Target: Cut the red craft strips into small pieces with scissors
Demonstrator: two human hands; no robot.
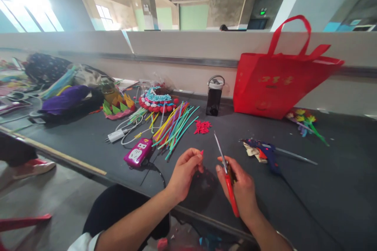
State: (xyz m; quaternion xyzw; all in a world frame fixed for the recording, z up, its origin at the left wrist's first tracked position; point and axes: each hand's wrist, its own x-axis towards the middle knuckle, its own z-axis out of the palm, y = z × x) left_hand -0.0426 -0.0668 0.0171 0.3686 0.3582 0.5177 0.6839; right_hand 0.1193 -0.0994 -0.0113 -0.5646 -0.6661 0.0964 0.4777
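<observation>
My left hand (pixel 188 170) pinches a small red piece (pixel 202 152) between thumb and fingertips, just above the dark table (pixel 112 153). Its exact shape is mostly hidden by my fingers. My right hand (pixel 240 184) is closed around red-handled scissors (pixel 226 170). Their blades point up and away from me, and they look nearly closed. Beyond both hands lies a small heap of red cut pieces (pixel 202 127). To the right of the scissors rests a blue glue gun (pixel 269 155) with a long glue stick in its back, lying over a crumpled scrap.
Coloured sticks (pixel 176 127) lie left of the red heap, beside a purple power socket (pixel 138 153) and a white charger (pixel 116 136). Behind stand felt crowns (pixel 157 100), a cup (pixel 214 96) and a red bag (pixel 277 82). Small flowers (pixel 304 119) lie at right.
</observation>
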